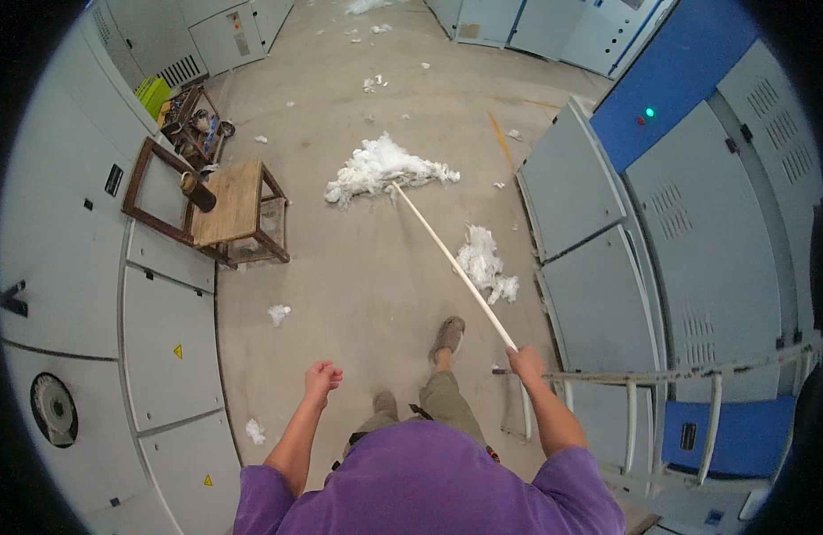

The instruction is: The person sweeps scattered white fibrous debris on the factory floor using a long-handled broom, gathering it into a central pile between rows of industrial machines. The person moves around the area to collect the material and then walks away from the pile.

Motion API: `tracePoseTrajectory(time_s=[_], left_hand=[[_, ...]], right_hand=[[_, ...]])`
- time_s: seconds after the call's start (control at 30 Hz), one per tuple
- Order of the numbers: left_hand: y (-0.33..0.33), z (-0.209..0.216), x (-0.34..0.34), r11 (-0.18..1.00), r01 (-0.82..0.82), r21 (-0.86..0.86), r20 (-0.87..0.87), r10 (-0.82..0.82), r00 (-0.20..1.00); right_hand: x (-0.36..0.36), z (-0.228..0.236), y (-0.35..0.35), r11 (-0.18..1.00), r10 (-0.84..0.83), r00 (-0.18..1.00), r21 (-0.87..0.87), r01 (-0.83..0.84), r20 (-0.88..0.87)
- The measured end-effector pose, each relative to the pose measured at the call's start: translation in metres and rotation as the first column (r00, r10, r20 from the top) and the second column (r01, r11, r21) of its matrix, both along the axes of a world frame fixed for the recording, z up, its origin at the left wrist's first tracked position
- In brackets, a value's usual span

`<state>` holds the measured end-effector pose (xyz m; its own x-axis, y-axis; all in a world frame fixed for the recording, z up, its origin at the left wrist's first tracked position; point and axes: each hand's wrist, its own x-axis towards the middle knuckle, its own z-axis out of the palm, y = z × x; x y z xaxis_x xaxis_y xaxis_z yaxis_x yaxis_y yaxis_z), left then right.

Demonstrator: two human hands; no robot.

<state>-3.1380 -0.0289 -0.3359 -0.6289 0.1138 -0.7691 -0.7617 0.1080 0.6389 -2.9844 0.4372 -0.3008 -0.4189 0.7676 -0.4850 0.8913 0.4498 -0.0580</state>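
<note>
Floor: drab, dusty, running between two banks of cabinets. Left bank grey with yellow warning triangles; right bank grey and blue, one green lamp lit.

Person in a purple shirt stands between them, one foot ahead of the other. White metal railing, worn, at the person's right.

Wooden chair beside the left bank; brown cylinder on its seat, near the back frame. Small loaded cart behind the chair.

Pale pole slants forward and leftward from the person. Its far end meets the near edge of the main pile of white fluff, mid-floor; cannot tell whether anything lies beneath the fluff there. Smaller fluff pile just right of the pole.

Hands: right hand wrapped around the pole's near end. Left hand in mid-air, fingers curled inward; cannot tell how fully closed.

Smallest: loose tufts scattered across the floor.
</note>
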Motion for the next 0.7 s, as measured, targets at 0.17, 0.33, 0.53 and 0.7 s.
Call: tracePoseTrajectory(time_s=[0.17,0.33,0.53,0.7], left_hand=[[0.064,0.089,-0.102,0.99,0.07,0.125,-0.217,-0.041,0.975],[0.12,0.148,-0.204,0.959,0.152,0.24,-0.239,-0.094,0.966],[0.111,0.065,-0.259,0.985,0.047,0.166,-0.112,-0.029,0.993],[0.076,-0.057,-0.211,0.992,-0.108,-0.059,0.387,0.123,0.914]], right_hand=[[-0.148,-0.022,0.016,0.995,-0.027,0.997,-0.097,0.02,-0.078],[-0.276,-0.013,0.03,1.0,-0.025,0.981,-0.021,0.022,-0.192],[-0.192,0.052,0.078,0.985,-0.038,0.99,-0.171,0.014,-0.137],[-0.024,0.175,0.089,0.998,-0.06,0.993,-0.01,0.059,-0.102]])
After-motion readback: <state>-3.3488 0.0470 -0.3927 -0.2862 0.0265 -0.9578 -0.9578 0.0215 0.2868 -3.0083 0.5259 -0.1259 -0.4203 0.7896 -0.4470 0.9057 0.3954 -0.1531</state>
